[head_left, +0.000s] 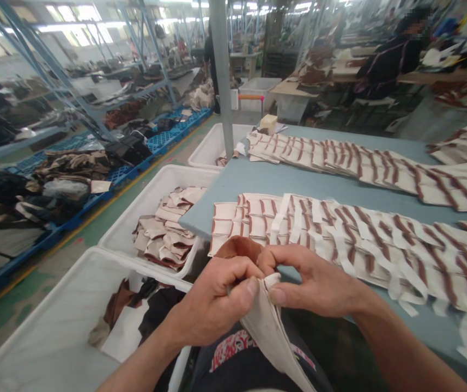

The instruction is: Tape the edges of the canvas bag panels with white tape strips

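My left hand (pixel 217 296) and my right hand (pixel 313 280) both pinch the top edge of a beige fabric piece (pixel 270 332) with a brown lining, held low in front of me above my lap. The thumbs press against the cloth from my side and the fingers curl over it. Just beyond my hands, a row of overlapping cream and brown fabric pieces (pixel 339 234) with white strips lies on the blue-grey table (pixel 298 182). A second such row (pixel 364 163) lies further back.
Three white bins stand left of the table: the near one (pixel 53 332) holds dark and brown scraps, the middle one (pixel 135 218) folded beige pieces, the far one (pixel 208 147) little visible. A grey post (pixel 222 76) rises at the table's corner. Blue racks with fabric line the left. A person sits at the far right.
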A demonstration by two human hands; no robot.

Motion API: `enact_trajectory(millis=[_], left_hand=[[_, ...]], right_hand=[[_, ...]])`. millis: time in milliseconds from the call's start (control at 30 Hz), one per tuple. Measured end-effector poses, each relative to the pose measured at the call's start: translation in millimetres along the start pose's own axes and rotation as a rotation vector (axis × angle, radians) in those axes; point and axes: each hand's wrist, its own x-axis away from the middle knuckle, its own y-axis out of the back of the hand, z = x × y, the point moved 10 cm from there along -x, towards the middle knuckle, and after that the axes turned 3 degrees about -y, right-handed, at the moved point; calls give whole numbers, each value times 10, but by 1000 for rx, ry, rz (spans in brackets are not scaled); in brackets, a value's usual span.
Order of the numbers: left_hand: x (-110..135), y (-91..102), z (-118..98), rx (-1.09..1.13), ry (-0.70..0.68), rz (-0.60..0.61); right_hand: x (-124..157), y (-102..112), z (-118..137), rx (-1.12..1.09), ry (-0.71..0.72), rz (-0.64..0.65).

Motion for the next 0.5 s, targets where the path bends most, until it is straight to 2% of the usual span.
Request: enact_trajectory(millis=[167,333,500], left_hand=[[-1,-35,58,69,38,12],[-35,-51,0,88,-5,9],[-72,-68,58,66,57,-10]], right_hand=[[22,2,-53,-51,-16,23],[52,-11,-98,-88,-50,58],[63,12,-75,-95,-16,50]])
